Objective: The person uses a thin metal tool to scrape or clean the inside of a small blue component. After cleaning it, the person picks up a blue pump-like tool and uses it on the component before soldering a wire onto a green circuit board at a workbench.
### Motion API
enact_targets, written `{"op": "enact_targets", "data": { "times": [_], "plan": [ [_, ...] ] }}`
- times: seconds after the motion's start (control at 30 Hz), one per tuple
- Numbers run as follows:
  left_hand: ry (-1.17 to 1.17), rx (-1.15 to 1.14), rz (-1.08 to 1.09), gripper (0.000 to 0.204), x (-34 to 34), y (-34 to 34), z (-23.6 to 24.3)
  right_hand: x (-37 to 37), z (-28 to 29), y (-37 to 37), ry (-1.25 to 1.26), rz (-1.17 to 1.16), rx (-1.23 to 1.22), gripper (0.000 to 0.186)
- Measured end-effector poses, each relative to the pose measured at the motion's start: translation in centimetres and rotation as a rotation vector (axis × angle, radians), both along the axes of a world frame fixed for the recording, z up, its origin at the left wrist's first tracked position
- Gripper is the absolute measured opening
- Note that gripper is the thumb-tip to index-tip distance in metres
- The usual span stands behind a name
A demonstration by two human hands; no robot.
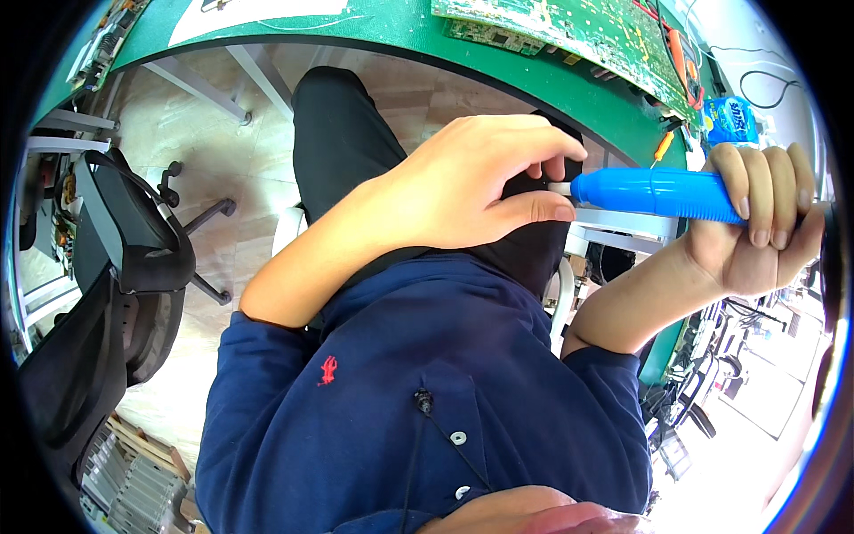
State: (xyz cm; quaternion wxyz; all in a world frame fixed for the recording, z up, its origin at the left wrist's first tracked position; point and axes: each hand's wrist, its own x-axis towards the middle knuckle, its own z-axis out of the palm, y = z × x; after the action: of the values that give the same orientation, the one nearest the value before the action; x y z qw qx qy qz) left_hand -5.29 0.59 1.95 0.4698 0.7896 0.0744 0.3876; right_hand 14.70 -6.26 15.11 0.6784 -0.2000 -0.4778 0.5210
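Observation:
A blue desoldering pump (654, 191) with a ribbed grip and a pale nozzle lies sideways in the air over my lap, its tip towards the left. My right hand (761, 200) has its fingers wrapped round the rear end, whose end is hidden. Beside the nozzle is my left hand (476, 178), thumb and forefinger spread apart on either side of the tip. Its other fingers curl inward, partly hidden. I cannot tell whether the left fingers touch the nozzle.
Ahead stands a green-topped bench (400, 31) with a curved front edge. On it lie a large green circuit board (569, 36), an orange-handled tool (664, 146), an orange-edged meter (683, 67) and a blue packet (729, 120). A black office chair (133, 240) is at my left.

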Motion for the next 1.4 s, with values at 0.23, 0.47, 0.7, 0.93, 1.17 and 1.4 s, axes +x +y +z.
{"op": "enact_targets", "data": {
  "times": [0.23,0.47,0.7,0.93,1.17,1.4],
  "plan": [
    [-0.004,0.062,0.081,0.038,-0.4,0.8,0.4,0.5,-0.1,2.0,-0.335,-0.492,0.127,0.027],
    [0.067,0.074,0.092,0.03,-0.6,1.3,0.2,1.8,-3.0,6.0,-0.458,-0.708,-0.021,0.027],
    [0.086,0.061,0.068,0.026,-0.4,1.3,-0.1,3.8,-3.8,6.2,-0.412,-0.632,-0.008,0.03],
    [0.052,0.051,0.036,0.023,0.1,1.4,-0.3,4.3,-4.2,6.1,-0.35,-0.682,0.009,0.031],
    [0.012,0.02,0.033,0.021,-0.1,1.4,0.0,3.3,-4.4,6.2,-0.385,-0.739,0.041,0.027],
    [-0.003,0.006,0.029,0.019,-0.2,1.5,0.0,2.7,-4.5,6.4,-0.405,-0.792,0.062,0.025]
  ]
}}
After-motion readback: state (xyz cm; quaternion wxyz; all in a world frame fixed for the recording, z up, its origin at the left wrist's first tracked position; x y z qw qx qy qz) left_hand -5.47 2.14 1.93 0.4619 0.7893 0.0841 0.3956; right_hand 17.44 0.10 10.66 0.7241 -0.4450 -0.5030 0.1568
